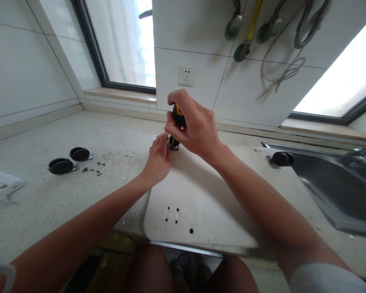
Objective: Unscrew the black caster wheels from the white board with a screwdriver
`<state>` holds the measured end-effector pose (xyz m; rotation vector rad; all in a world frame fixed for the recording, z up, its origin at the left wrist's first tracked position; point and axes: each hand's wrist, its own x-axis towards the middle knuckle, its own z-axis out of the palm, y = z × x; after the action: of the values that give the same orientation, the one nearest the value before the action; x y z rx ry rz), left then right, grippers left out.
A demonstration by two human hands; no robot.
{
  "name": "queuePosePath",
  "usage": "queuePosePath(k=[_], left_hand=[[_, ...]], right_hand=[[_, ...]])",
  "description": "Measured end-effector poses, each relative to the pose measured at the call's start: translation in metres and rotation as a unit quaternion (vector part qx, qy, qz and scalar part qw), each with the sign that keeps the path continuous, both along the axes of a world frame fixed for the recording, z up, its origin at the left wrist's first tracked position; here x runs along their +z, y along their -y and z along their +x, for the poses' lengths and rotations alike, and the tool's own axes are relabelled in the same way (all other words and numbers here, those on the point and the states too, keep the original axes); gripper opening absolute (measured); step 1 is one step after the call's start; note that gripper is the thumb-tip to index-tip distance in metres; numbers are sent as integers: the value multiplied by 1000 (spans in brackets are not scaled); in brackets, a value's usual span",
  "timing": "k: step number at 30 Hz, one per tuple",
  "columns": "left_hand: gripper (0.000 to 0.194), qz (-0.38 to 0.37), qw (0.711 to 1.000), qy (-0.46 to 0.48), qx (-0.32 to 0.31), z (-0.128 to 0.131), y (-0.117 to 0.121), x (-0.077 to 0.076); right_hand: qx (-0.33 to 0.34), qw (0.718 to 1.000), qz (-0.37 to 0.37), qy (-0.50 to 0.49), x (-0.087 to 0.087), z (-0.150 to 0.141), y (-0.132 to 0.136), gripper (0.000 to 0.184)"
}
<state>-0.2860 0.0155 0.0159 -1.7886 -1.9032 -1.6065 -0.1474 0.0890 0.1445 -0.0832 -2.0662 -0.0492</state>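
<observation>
My right hand (197, 122) is wrapped round the black and yellow handle of a screwdriver (179, 117). Its tip points down at a caster wheel (173, 143) on the far left corner of a white board (189, 187). The fingers of my left hand (159, 159) are closed against that caster's left side, partly hiding it. Another caster wheel (282, 158) is mounted at the board's far right corner. Near the board's front left corner, several dark screw holes (172, 215) show with no wheel over them.
Two loose casters (61, 166) lie on the speckled counter (110, 126) at left, beside several small screws (93, 169). A steel sink (329, 191) is at right, under the board's edge. Pipes and valves (242, 51) and a socket (187, 76) are on the tiled wall.
</observation>
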Motion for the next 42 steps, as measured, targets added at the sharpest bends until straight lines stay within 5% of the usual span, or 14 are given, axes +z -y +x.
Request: queuePosePath(k=[12,28,30,34,38,42], left_hand=[[72,-24,999,-14,38,11,3,6],[80,-40,998,-3,42,10,3,8],[80,-44,998,-2,44,10,3,7],[76,-23,999,17,39,7,-2,3],[74,15,991,132,13,-1,-10,-5],[79,-13,919,391,-57,-8,-13,-13]], right_hand=[[9,998,18,-67,-3,0,-4,18],[-52,998,-37,5,7,3,1,9],[-79,995,-49,31,13,6,4,8],[-203,975,-55,76,24,7,12,37],[-249,963,-70,76,27,5,16,33],[-206,970,-98,90,31,7,14,26]])
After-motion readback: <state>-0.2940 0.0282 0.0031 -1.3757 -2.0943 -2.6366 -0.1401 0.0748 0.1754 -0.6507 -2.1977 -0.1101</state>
